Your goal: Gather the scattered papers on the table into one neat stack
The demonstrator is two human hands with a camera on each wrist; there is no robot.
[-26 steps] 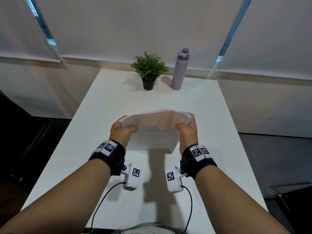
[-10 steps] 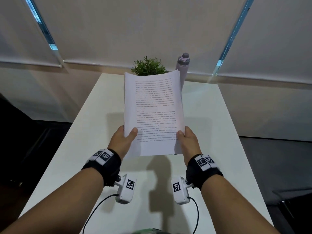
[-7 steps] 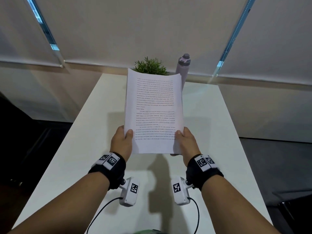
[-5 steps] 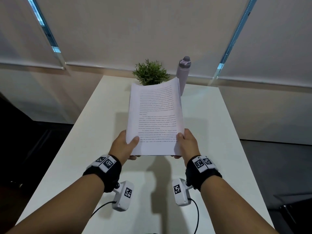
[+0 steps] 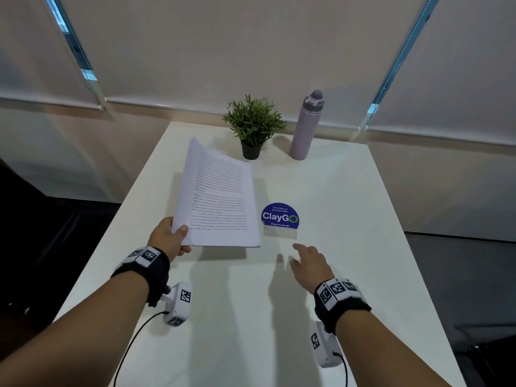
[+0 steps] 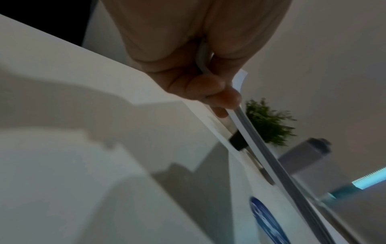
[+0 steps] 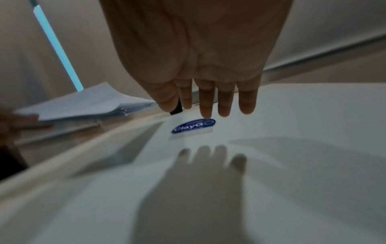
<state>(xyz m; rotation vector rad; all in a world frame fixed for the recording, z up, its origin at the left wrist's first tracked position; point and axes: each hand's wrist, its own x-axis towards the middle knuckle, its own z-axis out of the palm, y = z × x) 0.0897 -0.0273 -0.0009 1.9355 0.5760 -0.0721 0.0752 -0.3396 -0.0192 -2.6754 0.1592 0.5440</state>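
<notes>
The left hand gripped the stack of papers at its near left corner, thumb on the printed top sheet and fingers curled underneath, as the left wrist view confirmed. The stack was held above the desk, over its left half, with the near edge low and the far left corner lifted and curling upward. Its sheets appeared squared at the near edge; the right wrist view showed slight fanning along one side. Whether any part of the stack touched the desk could not be told.

The right hand held nothing. It hovered palm down over the desk, to the right of the stack and apart from it, its fingers straight and slightly spread, and it cast a shadow on the surface below.

A round blue sticker reading "ClayGo" lay on the desk just beside the stack's right edge, beyond the right fingertips. A small potted plant and a lilac bottle with a grey cap stood upright side by side at the far end of the desk, well apart from both hands. Roller blinds covered the wall behind.
</notes>
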